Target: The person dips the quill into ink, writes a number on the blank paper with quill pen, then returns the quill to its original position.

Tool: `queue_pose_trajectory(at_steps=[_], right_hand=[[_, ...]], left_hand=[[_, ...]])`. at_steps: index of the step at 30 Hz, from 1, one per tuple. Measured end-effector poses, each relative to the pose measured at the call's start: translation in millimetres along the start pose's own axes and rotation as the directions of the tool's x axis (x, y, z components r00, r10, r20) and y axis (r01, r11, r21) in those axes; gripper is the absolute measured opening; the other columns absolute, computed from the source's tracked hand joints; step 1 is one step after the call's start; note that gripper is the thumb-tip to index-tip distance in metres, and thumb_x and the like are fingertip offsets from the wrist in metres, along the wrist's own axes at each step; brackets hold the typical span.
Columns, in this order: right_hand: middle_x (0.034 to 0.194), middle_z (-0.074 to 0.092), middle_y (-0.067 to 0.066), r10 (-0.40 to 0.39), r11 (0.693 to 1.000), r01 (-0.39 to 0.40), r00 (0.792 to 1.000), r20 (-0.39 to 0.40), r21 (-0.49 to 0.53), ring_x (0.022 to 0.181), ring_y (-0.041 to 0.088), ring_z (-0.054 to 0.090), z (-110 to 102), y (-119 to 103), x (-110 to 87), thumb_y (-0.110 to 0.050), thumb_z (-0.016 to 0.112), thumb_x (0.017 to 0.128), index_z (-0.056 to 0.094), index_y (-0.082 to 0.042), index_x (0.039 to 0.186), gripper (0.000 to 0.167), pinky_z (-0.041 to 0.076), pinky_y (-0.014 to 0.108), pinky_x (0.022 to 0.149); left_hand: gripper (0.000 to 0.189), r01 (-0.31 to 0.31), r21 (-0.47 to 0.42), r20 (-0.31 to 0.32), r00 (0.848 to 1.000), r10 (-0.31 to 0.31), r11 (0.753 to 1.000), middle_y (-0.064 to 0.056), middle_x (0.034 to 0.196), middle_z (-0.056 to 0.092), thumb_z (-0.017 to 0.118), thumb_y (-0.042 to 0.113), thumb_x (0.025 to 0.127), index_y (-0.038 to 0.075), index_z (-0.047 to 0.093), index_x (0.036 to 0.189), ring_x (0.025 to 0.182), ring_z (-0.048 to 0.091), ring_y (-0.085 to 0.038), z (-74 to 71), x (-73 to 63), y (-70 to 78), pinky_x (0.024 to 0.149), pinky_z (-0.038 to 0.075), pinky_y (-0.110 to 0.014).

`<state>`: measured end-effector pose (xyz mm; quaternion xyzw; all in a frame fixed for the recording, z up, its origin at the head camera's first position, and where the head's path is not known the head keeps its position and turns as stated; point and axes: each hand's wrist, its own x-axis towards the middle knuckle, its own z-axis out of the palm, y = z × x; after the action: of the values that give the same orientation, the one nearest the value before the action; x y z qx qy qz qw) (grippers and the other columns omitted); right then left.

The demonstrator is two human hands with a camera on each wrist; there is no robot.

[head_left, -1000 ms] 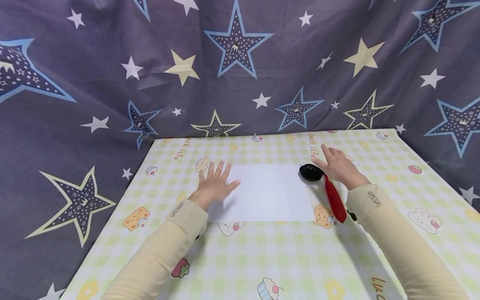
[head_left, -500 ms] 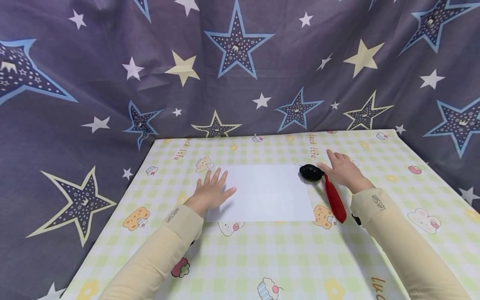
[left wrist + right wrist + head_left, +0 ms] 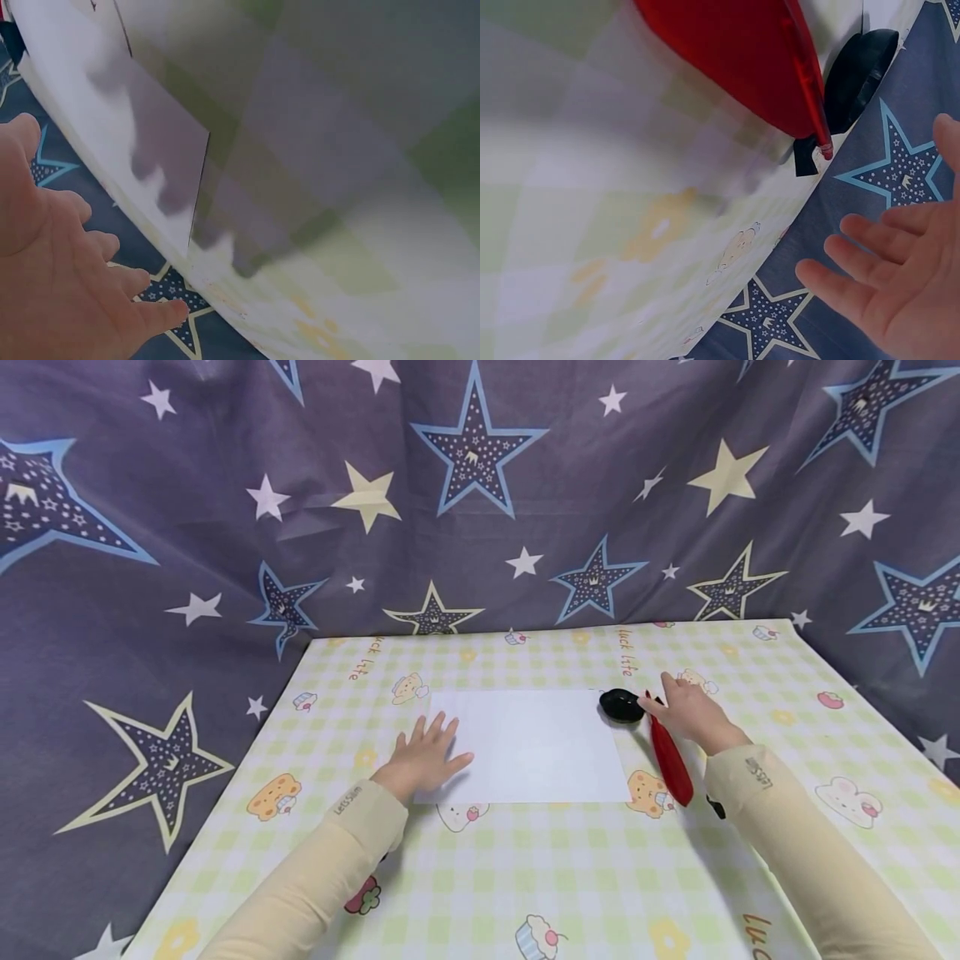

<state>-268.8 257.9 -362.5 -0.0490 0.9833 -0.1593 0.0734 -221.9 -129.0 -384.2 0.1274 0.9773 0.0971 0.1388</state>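
A white sheet of paper (image 3: 536, 747) lies flat on the table. Over its left edge my left hand (image 3: 423, 756) has its fingers spread; in the left wrist view that hand (image 3: 67, 277) holds nothing and casts a shadow across the paper (image 3: 176, 161). At the paper's right side is a black, rounded, bowl-like object (image 3: 621, 705), with a long red, leaf-shaped object (image 3: 670, 760) beside it. My right hand (image 3: 692, 710) is just above and right of both, thumb toward the black object. The right wrist view shows this hand (image 3: 900, 270) with extended fingers and nothing gripped.
A pale green checked cloth (image 3: 585, 860) with cartoon prints covers the table. Behind and at the sides hangs a dark curtain (image 3: 300, 443) with stars. A small black item (image 3: 716, 807) shows next to the right sleeve.
Both hands have drawn back slightly toward me, the right one also shifting right. More of the red object's far end shows now. The paper and the black and red objects have stayed put.
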Motion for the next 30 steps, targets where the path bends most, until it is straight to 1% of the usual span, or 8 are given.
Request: queue_pose_trajectory(at_steps=[6,10,13,16,20,22,27,30], right_hand=[[0.136,0.022,0.041,0.011,1.0,-0.011,1.0,-0.005,-0.019,0.125,0.052,0.021,4,2,0.5,-0.048,0.042,0.095,0.016,0.016,0.139,0.081,0.02,0.06,0.102],[0.134,0.027,0.04,0.029,0.998,-0.029,1.0,-0.005,-0.048,0.123,0.052,0.026,6,1,0.6,-0.045,0.044,0.094,0.022,0.017,0.137,0.078,0.025,0.06,0.099],[0.133,0.03,0.04,0.037,0.997,-0.037,0.999,0.001,-0.068,0.122,0.051,0.029,8,1,0.1,-0.046,0.045,0.094,0.025,0.018,0.135,0.078,0.028,0.06,0.098],[0.132,0.032,0.04,0.03,0.997,-0.029,1.0,0.003,-0.07,0.121,0.05,0.031,9,2,-1.2,-0.046,0.044,0.094,0.028,0.019,0.133,0.078,0.03,0.059,0.097],[0.129,0.034,0.04,0.005,0.998,-0.005,1.0,0.0,-0.059,0.118,0.051,0.034,11,3,-3.1,-0.044,0.044,0.095,0.029,0.021,0.131,0.076,0.031,0.058,0.097],[0.128,0.035,0.041,0.005,0.998,-0.005,1.0,0.002,-0.057,0.117,0.051,0.036,13,3,-3.5,-0.042,0.044,0.095,0.03,0.022,0.13,0.074,0.032,0.057,0.096],[0.127,0.037,0.04,0.028,0.996,-0.026,0.999,0.024,-0.082,0.116,0.05,0.038,17,4,-1.8,-0.041,0.045,0.095,0.031,0.021,0.13,0.072,0.034,0.057,0.095],[0.123,0.043,0.038,0.045,0.994,-0.041,0.998,0.037,-0.102,0.111,0.048,0.044,20,5,0.8,-0.041,0.046,0.094,0.036,0.021,0.126,0.071,0.039,0.056,0.091]], left_hand=[[0.071,-0.009,0.004,0.016,1.0,0.009,1.0,-0.014,0.152,0.002,0.033,0.052,0.096,0.01,0.012,0.149,0.136,-0.003,-0.039,5.3,-2.8,1.1,0.104,0.002,-0.061],[0.071,-0.015,0.007,0.026,1.0,0.015,1.0,-0.015,0.152,0.002,0.034,0.052,0.096,0.01,0.012,0.149,0.136,-0.002,-0.04,8.2,-3.4,1.5,0.104,0.003,-0.061],[0.071,-0.019,0.015,0.032,0.999,0.018,1.0,-0.015,0.152,0.002,0.034,0.052,0.096,0.009,0.013,0.149,0.136,-0.002,-0.04,9.9,-3.8,1.5,0.104,0.003,-0.061],[0.071,-0.019,0.015,0.035,0.999,0.019,1.0,-0.015,0.152,0.003,0.034,0.052,0.095,0.01,0.013,0.149,0.136,-0.002,-0.04,11.4,-4.6,1.8,0.104,0.003,-0.061],[0.071,-0.009,0.016,0.038,0.999,0.008,1.0,-0.014,0.152,0.004,0.035,0.052,0.095,0.01,0.014,0.149,0.136,-0.001,-0.039,14.0,-5.5,2.4,0.104,0.002,-0.061],[0.072,-0.002,0.02,0.044,0.999,0.001,1.0,-0.014,0.152,0.004,0.035,0.053,0.095,0.011,0.014,0.149,0.136,-0.001,-0.039,15.8,-6.0,2.6,0.105,0.002,-0.06],[0.072,0.001,0.019,0.055,0.998,-0.002,1.0,-0.013,0.153,0.004,0.035,0.054,0.094,0.012,0.014,0.149,0.136,-0.001,-0.038,18.5,-8.0,3.6,0.105,0.002,-0.059],[0.072,-0.005,0.014,0.055,0.998,0.004,1.0,-0.013,0.153,0.004,0.036,0.053,0.094,0.011,0.015,0.149,0.136,-0.001,-0.038,19.0,-8.8,4.5,0.105,0.002,-0.059]])
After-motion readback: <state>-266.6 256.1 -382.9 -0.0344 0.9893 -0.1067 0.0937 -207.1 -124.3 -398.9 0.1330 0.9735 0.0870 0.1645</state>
